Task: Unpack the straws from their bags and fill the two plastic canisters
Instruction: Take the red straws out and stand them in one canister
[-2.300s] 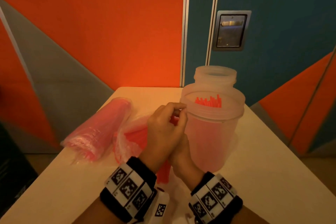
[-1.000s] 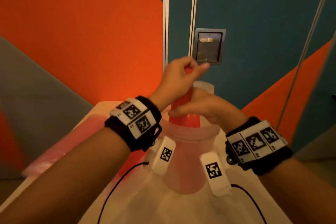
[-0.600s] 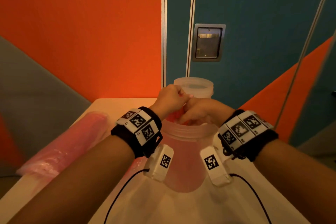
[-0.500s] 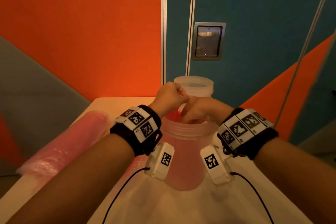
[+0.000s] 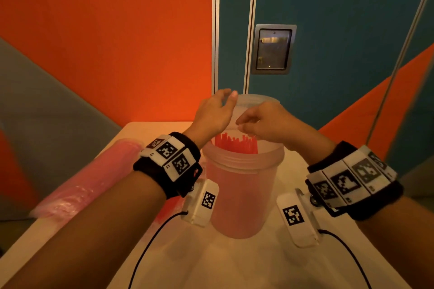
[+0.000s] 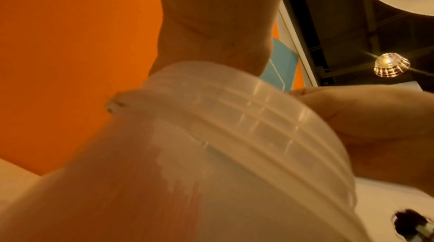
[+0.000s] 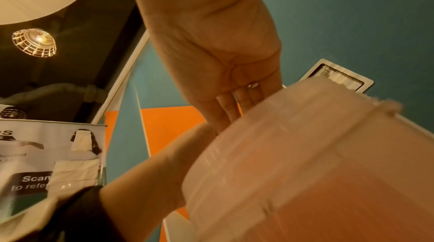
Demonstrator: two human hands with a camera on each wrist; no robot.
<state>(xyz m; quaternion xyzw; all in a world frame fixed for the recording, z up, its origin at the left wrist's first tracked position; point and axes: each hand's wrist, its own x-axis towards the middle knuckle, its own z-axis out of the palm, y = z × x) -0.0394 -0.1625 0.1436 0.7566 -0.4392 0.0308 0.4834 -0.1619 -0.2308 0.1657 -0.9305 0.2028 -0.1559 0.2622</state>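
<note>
The near clear canister (image 5: 242,190) stands on the table with red straws (image 5: 234,145) upright inside it. My left hand (image 5: 225,105) hovers over its far left rim, thumb out and fingers relaxed, holding nothing. Just right of it, my right hand (image 5: 246,124) hangs over the straw tips with loose fingers, also holding nothing. In the right wrist view the right hand's (image 7: 223,60) fingers point straight down behind the canister (image 7: 328,153) rim. The second canister (image 5: 258,103) stands behind, mostly hidden by both hands. The left wrist view shows the canister wall (image 6: 211,153) close up.
A full pink bag of straws (image 5: 87,178) lies along the table's left edge. An opened bag with red straws (image 5: 169,209) lies under my left wrist. The white table (image 5: 234,265) ends at the orange and teal wall with a metal plate (image 5: 273,49).
Both hands lifted a bundle of red straws, lowered it into the near canister and let go. The hands have now risen slightly and spread apart over the rim.
</note>
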